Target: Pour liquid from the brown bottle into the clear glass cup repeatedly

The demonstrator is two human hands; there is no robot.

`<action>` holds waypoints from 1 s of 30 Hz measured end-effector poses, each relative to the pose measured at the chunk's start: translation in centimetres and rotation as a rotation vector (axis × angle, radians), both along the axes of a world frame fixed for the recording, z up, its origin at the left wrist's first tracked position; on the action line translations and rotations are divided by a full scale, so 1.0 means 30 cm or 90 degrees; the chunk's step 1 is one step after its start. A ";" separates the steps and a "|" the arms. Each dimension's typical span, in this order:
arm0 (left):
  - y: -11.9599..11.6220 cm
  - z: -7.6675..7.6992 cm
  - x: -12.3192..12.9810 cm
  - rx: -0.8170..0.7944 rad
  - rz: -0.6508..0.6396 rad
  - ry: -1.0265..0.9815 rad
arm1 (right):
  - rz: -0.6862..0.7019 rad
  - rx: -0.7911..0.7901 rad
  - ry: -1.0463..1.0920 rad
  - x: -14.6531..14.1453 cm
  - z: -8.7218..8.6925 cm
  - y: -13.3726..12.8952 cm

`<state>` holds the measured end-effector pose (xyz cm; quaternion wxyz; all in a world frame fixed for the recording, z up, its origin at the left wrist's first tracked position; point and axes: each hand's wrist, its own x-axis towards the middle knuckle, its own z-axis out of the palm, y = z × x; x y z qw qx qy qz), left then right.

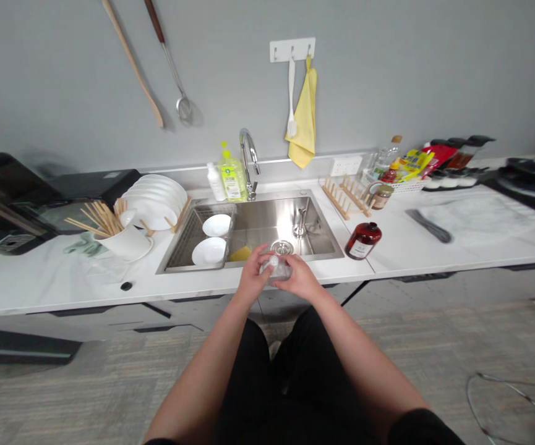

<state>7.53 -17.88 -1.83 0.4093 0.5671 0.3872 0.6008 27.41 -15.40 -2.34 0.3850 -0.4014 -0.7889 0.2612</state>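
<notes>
A small clear container (280,272), perhaps a bottle or cup, is held between both hands just over the front edge of the sink (271,213). My left hand (254,272) curls round its left side, with a finger and thumb near its top. On the other side, my right hand (300,276) is closed against it. The fingers hide much of its shape. Behind the hands, a yellow sponge or cloth (240,254) lies in the sink, and the drain (282,247) shows just beyond them. A brown bottle (363,241) with a white label stands to the right.
Two white bowls (209,251) sit in a wire basket at the sink's left. The faucet (248,161) rises behind, beside green dish soap (232,178). White plates (153,198) and a chopstick holder (125,240) stand left. A wooden rack (348,196) is to the right.
</notes>
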 end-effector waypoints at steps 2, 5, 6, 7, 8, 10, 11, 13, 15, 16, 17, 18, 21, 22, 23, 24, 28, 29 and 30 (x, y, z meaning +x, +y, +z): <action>0.000 0.000 0.000 -0.011 0.016 0.008 | 0.001 -0.001 -0.003 0.002 0.000 0.001; 0.003 0.006 0.010 -0.016 0.077 0.051 | 0.001 -0.003 0.003 0.001 0.002 0.000; 0.002 0.010 0.014 -0.011 0.102 0.074 | 0.002 -0.003 0.004 0.000 0.003 -0.002; -0.001 0.015 0.017 -0.002 0.120 0.097 | 0.002 -0.003 0.005 -0.001 0.004 -0.003; -0.005 0.019 0.019 0.009 0.125 0.117 | 0.001 -0.003 0.005 -0.002 0.006 -0.005; -0.015 0.027 0.016 0.032 0.092 0.140 | -0.005 -0.005 0.006 -0.003 0.007 -0.006; -0.019 0.028 0.012 0.038 0.065 0.140 | -0.008 -0.007 0.007 -0.003 0.007 -0.006; -0.021 0.024 0.002 0.031 0.020 0.122 | -0.008 -0.007 0.009 -0.002 0.003 -0.004; -0.015 0.015 -0.003 0.005 0.018 0.096 | -0.002 -0.004 0.008 -0.001 -0.003 -0.001; -0.010 0.010 -0.002 -0.005 0.035 0.085 | 0.001 -0.002 0.007 -0.001 -0.006 0.000; -0.006 0.006 0.000 -0.009 0.057 0.079 | 0.002 0.001 0.006 -0.002 -0.009 0.000; -0.002 0.003 0.003 -0.006 0.080 0.078 | 0.002 0.003 0.004 -0.002 -0.011 0.001; -0.001 -0.001 0.005 0.022 0.106 0.094 | -0.006 0.002 -0.002 -0.004 -0.010 -0.001; -0.004 -0.001 0.001 0.030 0.093 0.100 | -0.008 -0.001 -0.005 -0.004 -0.008 -0.002; -0.008 -0.001 -0.005 0.035 0.077 0.106 | -0.009 -0.004 -0.008 -0.003 -0.006 -0.003; -0.012 -0.002 -0.011 0.036 0.060 0.112 | -0.009 -0.007 -0.010 -0.003 -0.004 -0.004; -0.022 -0.002 -0.027 0.031 0.075 0.119 | -0.004 -0.006 -0.008 -0.003 0.000 -0.006; -0.024 0.003 -0.025 0.033 0.097 0.121 | -0.006 -0.004 -0.007 -0.003 0.000 -0.006; -0.027 0.009 -0.022 0.037 0.121 0.122 | -0.010 -0.002 -0.005 -0.004 -0.001 -0.007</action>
